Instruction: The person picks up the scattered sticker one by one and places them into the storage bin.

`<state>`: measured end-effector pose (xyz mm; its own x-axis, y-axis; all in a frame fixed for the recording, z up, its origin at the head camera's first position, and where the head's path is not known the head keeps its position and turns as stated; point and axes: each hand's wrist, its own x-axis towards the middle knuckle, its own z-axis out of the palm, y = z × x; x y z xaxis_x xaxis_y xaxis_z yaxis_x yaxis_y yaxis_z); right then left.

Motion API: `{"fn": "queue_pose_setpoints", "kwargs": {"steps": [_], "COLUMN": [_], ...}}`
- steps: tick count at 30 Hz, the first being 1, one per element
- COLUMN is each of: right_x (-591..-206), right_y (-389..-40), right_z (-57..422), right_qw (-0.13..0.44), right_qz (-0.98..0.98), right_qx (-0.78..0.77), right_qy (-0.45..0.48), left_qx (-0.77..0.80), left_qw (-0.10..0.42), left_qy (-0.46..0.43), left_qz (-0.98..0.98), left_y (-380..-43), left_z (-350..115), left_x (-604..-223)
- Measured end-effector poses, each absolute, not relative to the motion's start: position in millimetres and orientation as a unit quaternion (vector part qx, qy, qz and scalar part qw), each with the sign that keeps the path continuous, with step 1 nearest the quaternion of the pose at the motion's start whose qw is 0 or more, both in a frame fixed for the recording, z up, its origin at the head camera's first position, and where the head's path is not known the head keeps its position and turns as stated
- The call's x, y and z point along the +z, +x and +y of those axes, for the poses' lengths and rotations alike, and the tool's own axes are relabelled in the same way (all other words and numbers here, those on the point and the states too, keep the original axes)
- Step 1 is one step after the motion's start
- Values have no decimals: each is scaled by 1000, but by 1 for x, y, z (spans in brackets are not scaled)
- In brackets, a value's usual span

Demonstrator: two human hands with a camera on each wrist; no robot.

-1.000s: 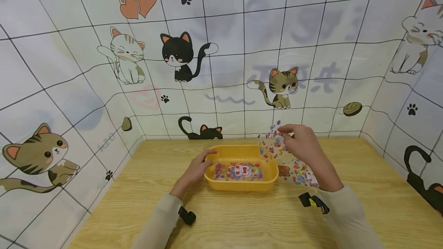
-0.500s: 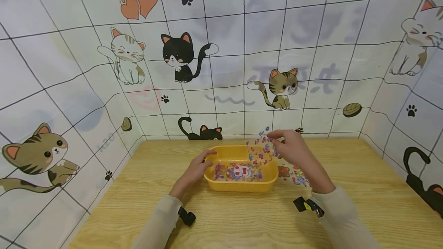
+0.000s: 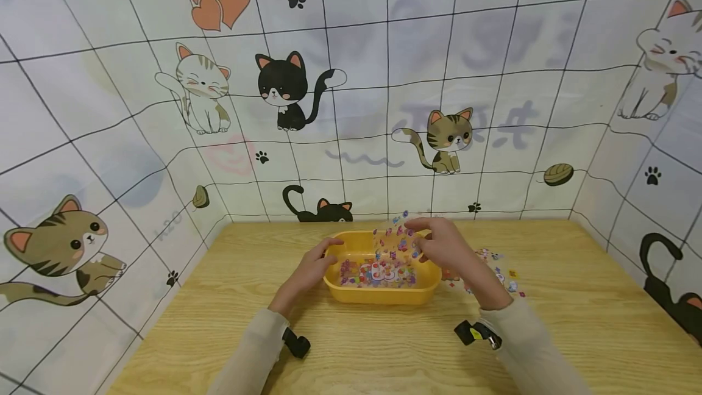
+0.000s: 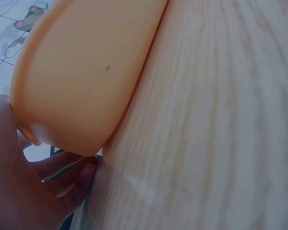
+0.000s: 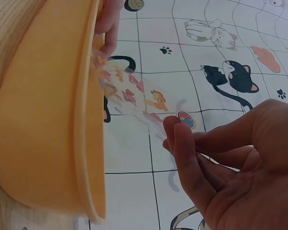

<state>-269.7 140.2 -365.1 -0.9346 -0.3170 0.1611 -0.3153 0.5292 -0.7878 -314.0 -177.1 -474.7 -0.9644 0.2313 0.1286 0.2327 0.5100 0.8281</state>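
A yellow plastic basin (image 3: 384, 295) stands on the wooden table, with colourful sticker sheets (image 3: 355, 274) lying on its bottom; one bears a white bunny-like figure with red details. My left hand (image 3: 309, 268) grips the basin's left end, its fingers bent round the rim and outer wall in the left wrist view. Between thumb and fingertips, my right hand (image 3: 448, 249) pinches the edge of a clear sticker sheet (image 3: 392, 244) dotted with small colourful pictures. That sheet hangs upright over the basin's right half, its lower edge overlapping the stickers inside.
More clear sticker sheets (image 3: 512, 285) lie on the table right of the basin, partly hidden behind my right forearm. A white cat-patterned backdrop (image 3: 362, 108) rises behind the table (image 3: 263, 236) and along both sides. Each wrist carries a black camera strap.
My right hand has moved left and slightly down, carrying the sticker sheet from the basin's right end further over it. The left hand and basin stay put.
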Motion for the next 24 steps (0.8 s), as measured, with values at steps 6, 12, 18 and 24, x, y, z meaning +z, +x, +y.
{"fn": "queue_pose_setpoints", "kwargs": {"steps": [6, 12, 18, 24], "right_x": [-378, -383, -386, -392], "right_y": [-272, -273, -271, -272], "right_z": [131, 122, 118, 112], "right_qw": [16, 33, 35, 17], "right_qz": [864, 851, 846, 851], "right_qx": [-467, -494, -504, -500], "right_qy": [-185, -176, -169, -161], "left_qx": [-473, -480, -478, -480], "left_qw": [1, 4, 4, 5], "left_qy": [-140, -136, -135, -138], "left_qz": [-870, -867, -868, -867], "left_y": [-314, -314, -315, -314], "left_z": [-178, -177, -177, -177], "left_x": [-474, -474, -475, -474]}}
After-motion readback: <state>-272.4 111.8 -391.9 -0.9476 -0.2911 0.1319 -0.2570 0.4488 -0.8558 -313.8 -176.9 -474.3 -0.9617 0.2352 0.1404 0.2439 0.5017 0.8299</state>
